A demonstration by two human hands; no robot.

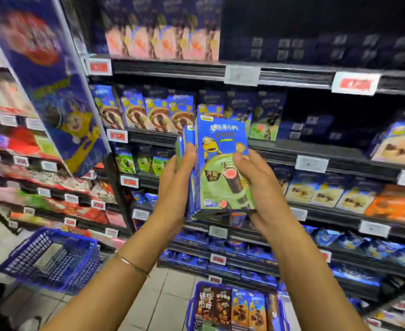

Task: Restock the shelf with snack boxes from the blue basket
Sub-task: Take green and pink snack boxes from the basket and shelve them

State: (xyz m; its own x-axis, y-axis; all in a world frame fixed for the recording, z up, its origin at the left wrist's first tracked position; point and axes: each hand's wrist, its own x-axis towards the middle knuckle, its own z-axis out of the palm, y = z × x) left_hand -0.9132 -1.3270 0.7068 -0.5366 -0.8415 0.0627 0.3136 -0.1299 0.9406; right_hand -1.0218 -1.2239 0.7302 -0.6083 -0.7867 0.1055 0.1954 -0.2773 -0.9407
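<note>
Snack boxes [223, 163]: small stack, held upright in front of the shelf [275, 149], well above the blue basket [192, 304]. Left hand [175, 187] curls round the stack's left side; right hand [261, 187] cups the lower right corner, thumb on the front face. Risk: the grip is mostly a side squeeze, so freeing either hand to place one could let the rear boxes slide out. Stack count hidden behind the front box, right fingers too. Price tags [242, 75] blurred, so I can't tell the matching slot.

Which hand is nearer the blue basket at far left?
Left. The left hand grips the snack boxes up and right of that basket; the right hand is farther right, across the boxes.
</note>
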